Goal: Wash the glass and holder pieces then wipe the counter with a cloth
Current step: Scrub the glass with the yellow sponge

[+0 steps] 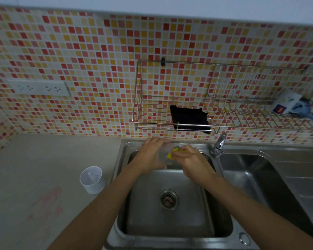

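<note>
Head view, centre frame: left hand (150, 156) grips glass (163, 155), right hand (192, 164) pinches sponge (172, 153) against it; holder (92, 179), lower left, and cloth (189, 119) wipe look not yet done.

The sink (170, 239) is brushed steel with a dull sheen, and the tap (220, 143) is polished chrome. The wire rack (153, 126) is bright metal and carries a dark, matt cloth (189, 119). The glass (165, 152) is clear and the sponge (171, 154) is yellow foam. The cup (93, 180) is white matt plastic. The tabletop (43, 159) is pale, smooth and matt. The wall (79, 51) is small mosaic tile.
</note>
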Motion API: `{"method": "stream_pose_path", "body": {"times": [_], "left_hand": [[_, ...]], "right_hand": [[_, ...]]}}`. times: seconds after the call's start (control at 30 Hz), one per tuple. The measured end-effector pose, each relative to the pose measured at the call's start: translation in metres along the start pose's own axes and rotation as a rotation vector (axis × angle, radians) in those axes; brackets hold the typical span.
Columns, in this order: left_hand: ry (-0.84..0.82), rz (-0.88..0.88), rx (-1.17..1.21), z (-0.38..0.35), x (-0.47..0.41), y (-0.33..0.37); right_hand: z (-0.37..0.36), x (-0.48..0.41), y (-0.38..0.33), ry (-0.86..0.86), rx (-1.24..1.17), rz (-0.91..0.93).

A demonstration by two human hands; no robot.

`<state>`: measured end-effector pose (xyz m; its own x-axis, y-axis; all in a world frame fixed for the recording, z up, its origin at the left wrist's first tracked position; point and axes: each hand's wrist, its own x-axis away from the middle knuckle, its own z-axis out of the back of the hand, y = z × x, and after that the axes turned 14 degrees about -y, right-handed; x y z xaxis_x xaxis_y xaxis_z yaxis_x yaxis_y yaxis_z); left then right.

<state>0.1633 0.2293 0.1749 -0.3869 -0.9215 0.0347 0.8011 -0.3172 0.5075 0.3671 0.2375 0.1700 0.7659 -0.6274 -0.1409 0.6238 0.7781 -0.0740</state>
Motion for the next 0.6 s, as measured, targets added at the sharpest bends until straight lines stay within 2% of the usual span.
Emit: {"method": "stream_pose_path", "body": {"times": [0.1, 0.2, 0.3, 0.4, 0.5, 0.6], "left_hand": [[-0.032, -0.017, -0.032, -0.001, 0.001, -0.004], [-0.059, -0.035, -0.032, -0.003, 0.002, -0.002], [-0.045, -0.061, -0.018, 0.001, 0.002, 0.001], [-0.036, -0.007, 0.005, 0.009, 0.004, -0.002], [-0.055, -0.013, -0.034, 0.009, 0.005, -0.006], [-0.095, -0.027, -0.03, 0.005, 0.008, -0.002]], "right_hand": [[-0.016, 0.0, -0.009, -0.063, -0.208, -0.016], [-0.018, -0.008, -0.007, -0.105, -0.061, 0.001], [-0.008, -0.007, -0.005, -0.029, 0.055, -0.042], [-0.01, -0.001, -0.009, 0.023, -0.058, -0.062], [-0.017, 0.0, -0.015, -0.024, -0.214, -0.047], [-0.016, -0.006, -0.011, -0.085, -0.08, -0.004]]}}
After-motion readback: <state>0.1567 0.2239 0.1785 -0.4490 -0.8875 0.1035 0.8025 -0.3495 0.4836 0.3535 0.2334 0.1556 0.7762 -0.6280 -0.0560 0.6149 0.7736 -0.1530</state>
